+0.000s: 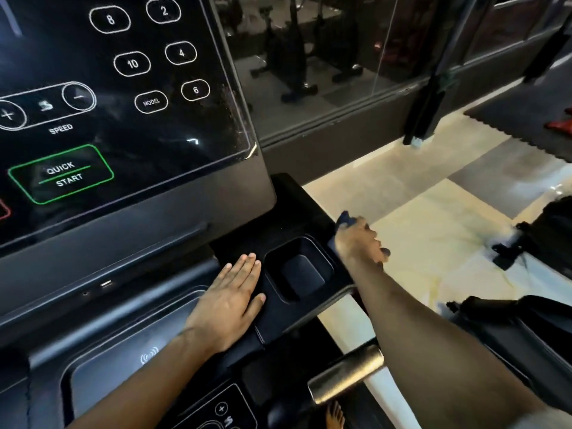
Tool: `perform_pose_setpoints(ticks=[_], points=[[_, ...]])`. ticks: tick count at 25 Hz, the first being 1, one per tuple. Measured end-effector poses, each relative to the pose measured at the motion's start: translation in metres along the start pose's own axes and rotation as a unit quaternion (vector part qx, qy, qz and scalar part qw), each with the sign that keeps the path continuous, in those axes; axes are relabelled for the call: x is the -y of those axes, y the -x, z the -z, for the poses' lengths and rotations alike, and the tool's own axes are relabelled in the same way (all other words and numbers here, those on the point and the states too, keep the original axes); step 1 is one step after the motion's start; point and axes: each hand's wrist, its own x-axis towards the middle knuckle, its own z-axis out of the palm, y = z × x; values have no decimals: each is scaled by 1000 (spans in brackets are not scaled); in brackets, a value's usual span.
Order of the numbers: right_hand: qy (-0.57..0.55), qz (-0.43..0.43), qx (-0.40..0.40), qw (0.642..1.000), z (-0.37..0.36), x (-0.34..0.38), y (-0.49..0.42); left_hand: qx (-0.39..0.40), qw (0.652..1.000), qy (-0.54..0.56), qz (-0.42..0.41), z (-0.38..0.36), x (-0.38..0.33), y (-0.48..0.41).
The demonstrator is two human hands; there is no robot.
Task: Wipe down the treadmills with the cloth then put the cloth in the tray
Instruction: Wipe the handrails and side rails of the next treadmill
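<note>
blue cloth (344, 218) right of centre, at the right edge of the treadmill console (154, 218) | our right hand (359, 246) blurred, fingers grasping the cloth | recessed tray (323, 258) just left of it | our left hand (229, 305) flat beside the tray, fingers released

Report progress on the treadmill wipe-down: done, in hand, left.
Done: nothing provable; the console screen shows specks near its right edge. In hand: the right hand grips the dark cloth on the console's right edge, and the left hand rests flat beside the tray recess. Left: the cloth is not yet in the tray recess.
</note>
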Motion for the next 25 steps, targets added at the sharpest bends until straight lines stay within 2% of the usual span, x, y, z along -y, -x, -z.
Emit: perform_pose_setpoints(ticks=[1, 2, 4, 5, 7, 8, 10, 12, 13, 15, 16, 17, 18, 20, 21, 22, 23, 24, 25], points=[[21, 24, -10, 999, -5, 1, 2, -5, 1000, 3, 7, -2, -2, 0], [57, 94, -33, 993, -16, 2, 12, -10, 1000, 3, 13, -3, -3, 0], [87, 220, -28, 971, -27, -2, 23, -15, 1000, 3, 20, -3, -3, -3], [66, 221, 4, 973, -21, 1, 9, -11, 1000, 4, 18, -2, -3, -4], [12, 116, 43, 992, -8, 12, -12, -6, 1000, 4, 22, -1, -4, -4], [24, 96, 30, 995, -11, 11, -10, -10, 1000, 6, 27, 0, -6, -4], [95, 249, -31, 963, -23, 8, 15, -14, 1000, 8, 27, 1, -8, -5], [95, 380, 2, 920, -26, 2, 16, -1, 1000, 5, 24, 1, -7, -4], [82, 365, 33, 927, -20, 7, -3, -6, 1000, 4, 24, 0, -6, -4], [5, 212, 56, 976, -11, 25, -31, -15, 1000, -5, 21, 0, -5, -4], [18, 188, 46, 981, -13, 30, -29, -15, 1000, -8, 24, 0, -5, -4], [72, 247, 5, 966, -20, 31, -20, -12, 999, -9, 29, 0, -6, -4], [109, 359, -17, 927, -28, 25, -3, -14, 999, -8, 34, 0, -7, -3], [143, 568, -4, 810, -29, 16, -1, -9, 999, -12, 34, 2, -8, -4], [153, 602, 11, 784, -24, 26, -20, -7, 999, -18, 37, 4, -8, -5], [148, 564, 29, 812, -19, 43, -34, -8, 999, -25, 42, 6, -9, -5], [136, 489, 47, 860, -21, 53, -40, -9, 998, -31, 47, 6, -11, -4], [131, 447, 53, 883, -23, 57, -38, -8, 998, -36, 55, 7, -13, -4], [132, 488, 21, 862, -30, 58, -32, -6, 997, -42, 62, 7, -14, -5]])
